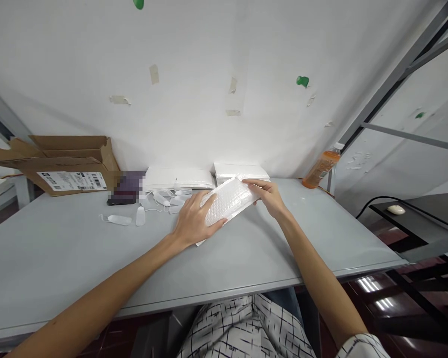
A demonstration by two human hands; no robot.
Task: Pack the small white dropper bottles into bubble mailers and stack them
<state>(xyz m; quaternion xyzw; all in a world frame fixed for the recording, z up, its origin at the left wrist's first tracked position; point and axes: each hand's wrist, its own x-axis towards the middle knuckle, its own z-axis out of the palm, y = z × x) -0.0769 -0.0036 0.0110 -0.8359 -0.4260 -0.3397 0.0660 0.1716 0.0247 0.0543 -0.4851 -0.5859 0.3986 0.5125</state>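
A white bubble mailer (229, 201) is held slantwise over the middle of the grey table. My left hand (196, 219) grips its lower left part, with the thumb along the near edge and the fingers over the far side. At the upper right end, my right hand (267, 194) pinches the mailer's corner between thumb and fingers. Left of my left hand lie several small translucent white pieces with thin strings (160, 200); one such piece (119, 220) rests farther left. Whether anything is inside the mailer cannot be seen.
Against the wall stand two stacks of flat white mailers (177, 177), (241, 170). An open cardboard box (74, 169) is at the back left, beside a dark purple item (129, 186), partly blurred. An orange drink bottle (323, 166) stands at the back right. A white mouse (396, 210) lies beyond the table.
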